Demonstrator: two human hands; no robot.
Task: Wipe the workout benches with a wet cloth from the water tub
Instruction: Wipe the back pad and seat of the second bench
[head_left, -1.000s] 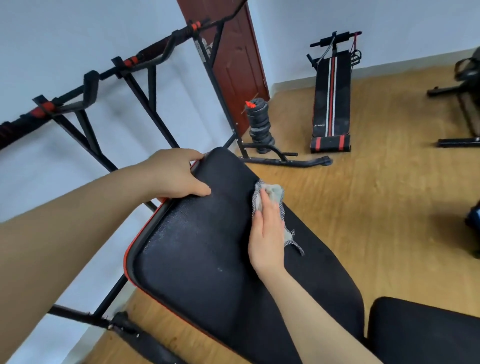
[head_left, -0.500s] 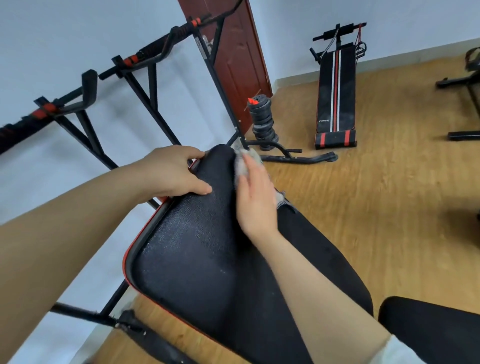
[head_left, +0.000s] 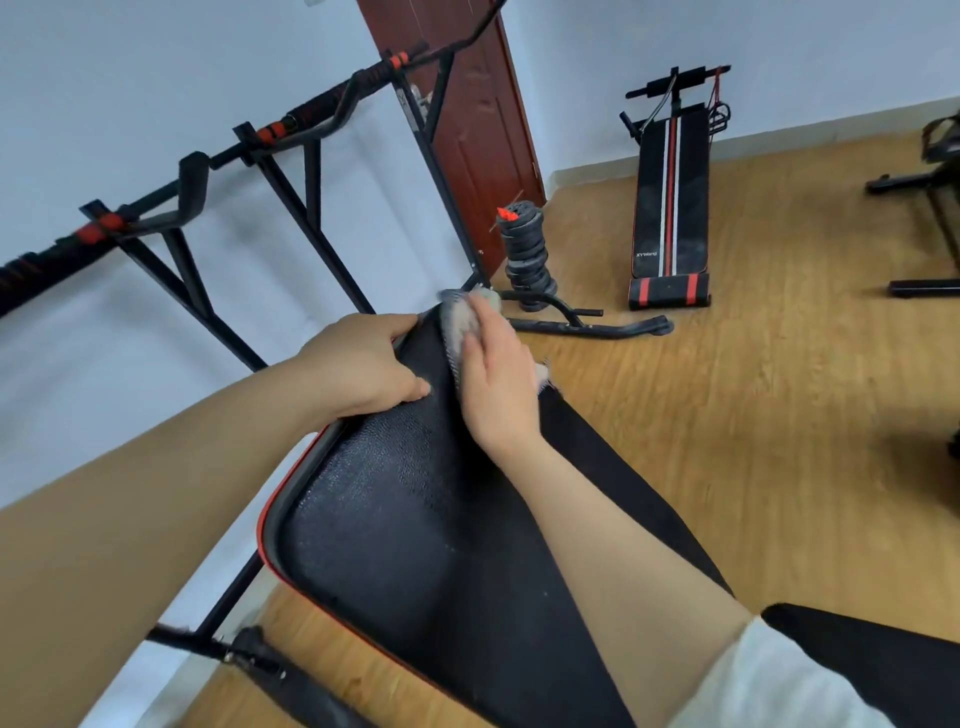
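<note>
Fingers (head_left: 485, 338) of the right hand (head_left: 498, 384) lay flat and close together, pressing a grey cloth (head_left: 460, 317) against the far top corner of the black bench pad (head_left: 415, 519); part of the cloth stuck out beyond the fingertips and a scrap showed at the hand's right edge. Just beside it, the left hand (head_left: 363, 364) gripped the pad's left edge, thumb on the top surface, the other fingers curled over the red-piped rim. Both forearms reached across the tilted pad. Behind it stood a black pull-up frame (head_left: 311, 130) against the white wall. Farther off on the wooden floor (head_left: 779, 415) were a stack of weight plates (head_left: 524, 254) by a brown door (head_left: 478, 119), and a striped sit-up bench (head_left: 670, 208) well apart from the hands
</note>
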